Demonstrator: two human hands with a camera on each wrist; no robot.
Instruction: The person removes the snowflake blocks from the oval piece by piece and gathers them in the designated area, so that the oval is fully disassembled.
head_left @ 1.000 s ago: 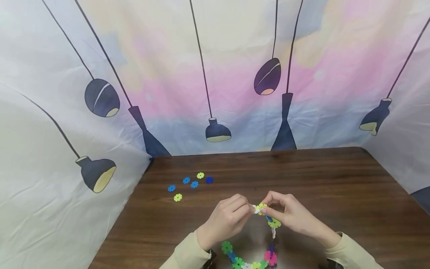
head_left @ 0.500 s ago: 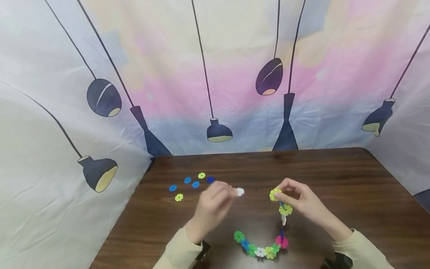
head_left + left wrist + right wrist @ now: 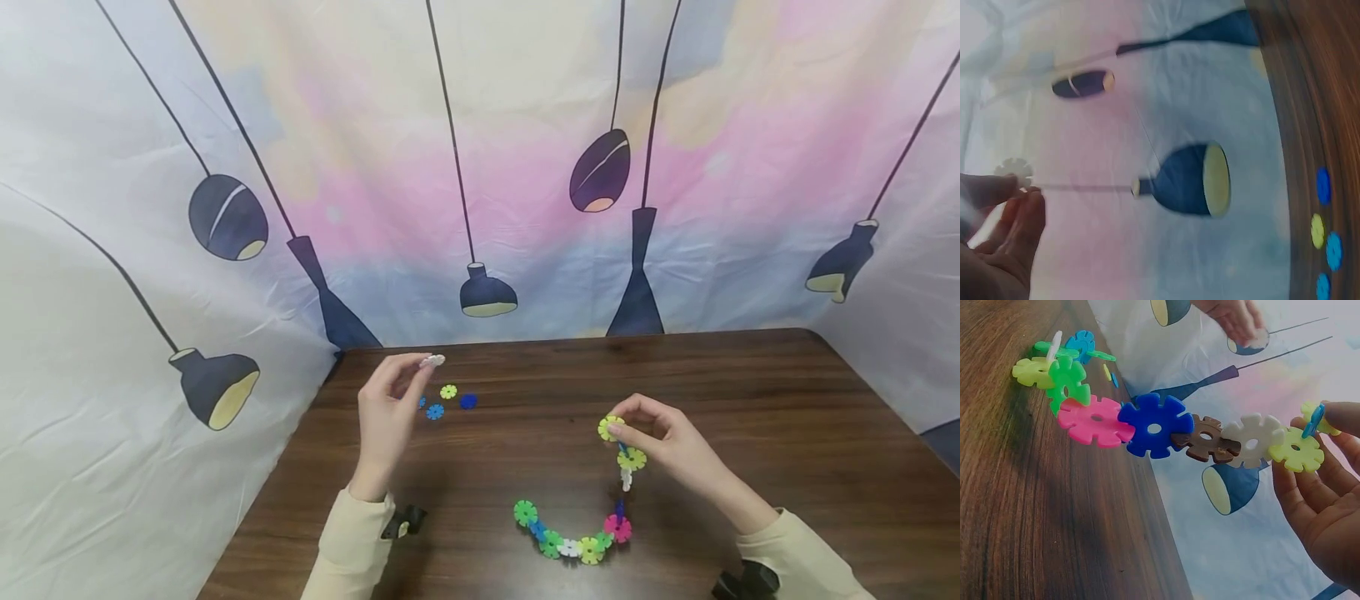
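Observation:
Out over the far left of the table, my left hand (image 3: 384,421) pinches a white notched plastic disc (image 3: 435,361) between thumb and fingertips. In the left wrist view that disc (image 3: 1013,169) looks pale and blurred. My right hand (image 3: 675,446) holds a yellow-green disc (image 3: 606,429) at one end of a chain of interlocked notched discs. From there the chain hangs and curves left past a pink disc (image 3: 617,528) to a green end disc (image 3: 525,513). The right wrist view shows a dark blue disc (image 3: 1169,415), a brown one (image 3: 1197,444) and a white one (image 3: 1254,428) linked in it.
Loose discs lie on the dark wooden table (image 3: 750,400) beyond my left hand: yellow-green (image 3: 448,392), light blue (image 3: 435,412) and dark blue (image 3: 468,402). My left hand covers part of this group. A cloth printed with lamps (image 3: 540,167) hangs behind the table.
My left hand has moved away from the chain, left and toward the table's far side, carrying the white disc. My right hand has shifted slightly up and right with the chain's end.

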